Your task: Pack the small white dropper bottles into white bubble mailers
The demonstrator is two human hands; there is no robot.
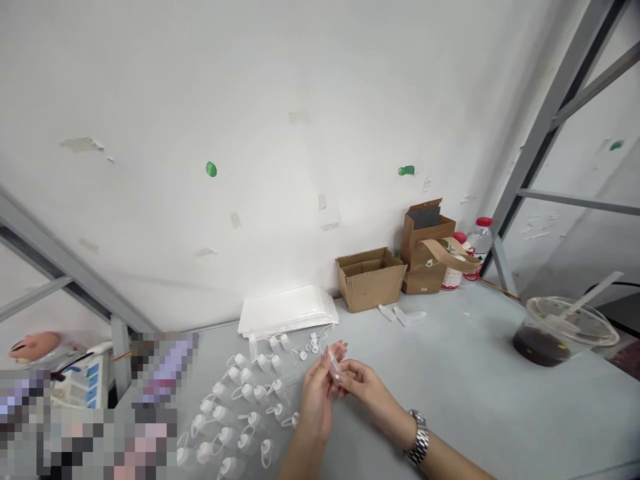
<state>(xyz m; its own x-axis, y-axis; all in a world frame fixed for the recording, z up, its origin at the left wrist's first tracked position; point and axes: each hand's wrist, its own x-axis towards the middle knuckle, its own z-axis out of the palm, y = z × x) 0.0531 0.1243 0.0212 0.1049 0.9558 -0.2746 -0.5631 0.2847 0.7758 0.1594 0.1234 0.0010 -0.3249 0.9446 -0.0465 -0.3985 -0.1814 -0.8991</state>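
Near the middle of the table's front, my left hand [317, 390] and my right hand [363, 383] are both closed on a small translucent plastic bottle [335, 370]. It is tilted between the fingertips, and the fingers hide part of it. A silver watch is on my right wrist. Several similar clear bottles [227, 437] with white strap-loop caps stand in loose rows to the left of my left hand. A few loose white caps [314, 343] lie just beyond my hands.
A stack of white sheets [285, 310] lies against the wall. Right of it stand an open cardboard box [373, 290], a brown paper bag [425, 267] and a red-capped bottle [483, 237]. Small translucent pieces [400, 317] lie before the box. A drink cup [545, 340] with a straw stands at right.
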